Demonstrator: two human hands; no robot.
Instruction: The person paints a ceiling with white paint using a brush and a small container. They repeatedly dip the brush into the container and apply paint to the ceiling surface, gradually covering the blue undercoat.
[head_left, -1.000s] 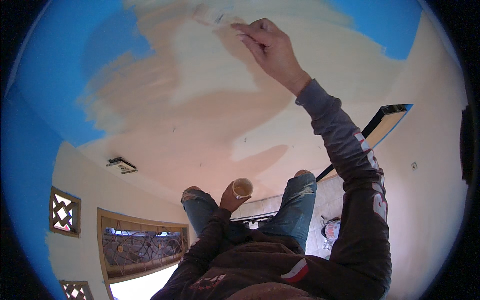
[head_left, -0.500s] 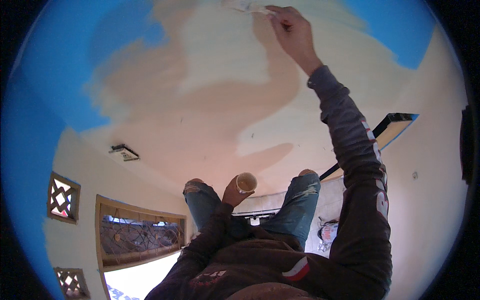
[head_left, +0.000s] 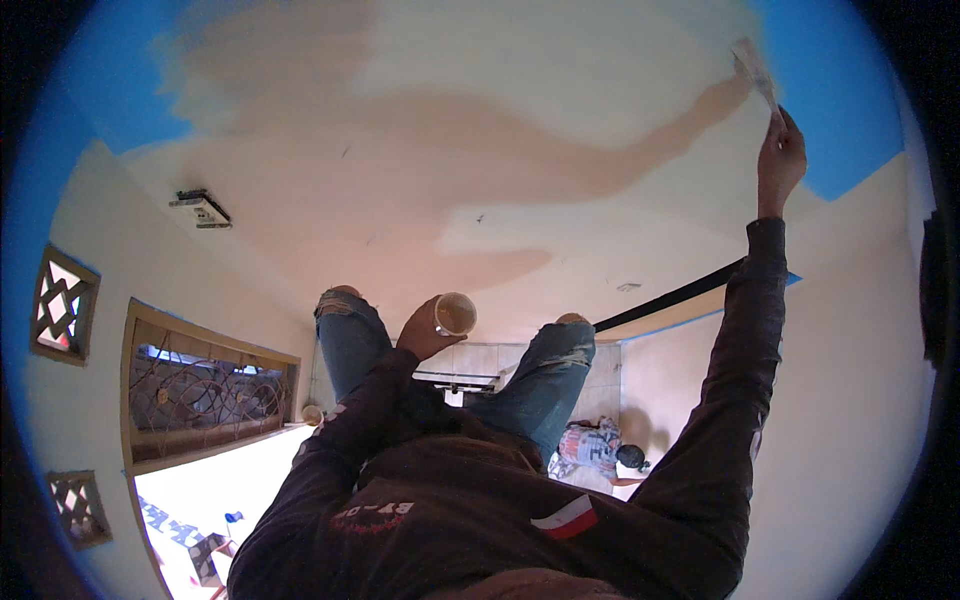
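My right hand (head_left: 781, 158) is raised at the upper right, its fingers closed around the handle of a paintbrush (head_left: 755, 75). The pale bristles meet the painted surface (head_left: 560, 70) beside a bright blue patch (head_left: 840, 110). Cream covers most of that surface, and my arm's shadow falls across it. Low in the middle, between my knees, my left hand (head_left: 424, 338) grips a round tub (head_left: 456, 314). Its open mouth shows cream-coloured paint inside, though how full it is I cannot tell.
A fixture (head_left: 203, 209) juts out at the left. Below it are a lattice vent (head_left: 65, 303) and a window with a curled metal grille (head_left: 205, 392). A dark-edged ledge (head_left: 690, 298) runs on the right. Another person (head_left: 592, 446) is low down, beyond my right knee.
My right hand has swept right and somewhat down with the brush, from the upper middle to the blue patch's edge. The whole view has shifted; the tub stays in my left hand.
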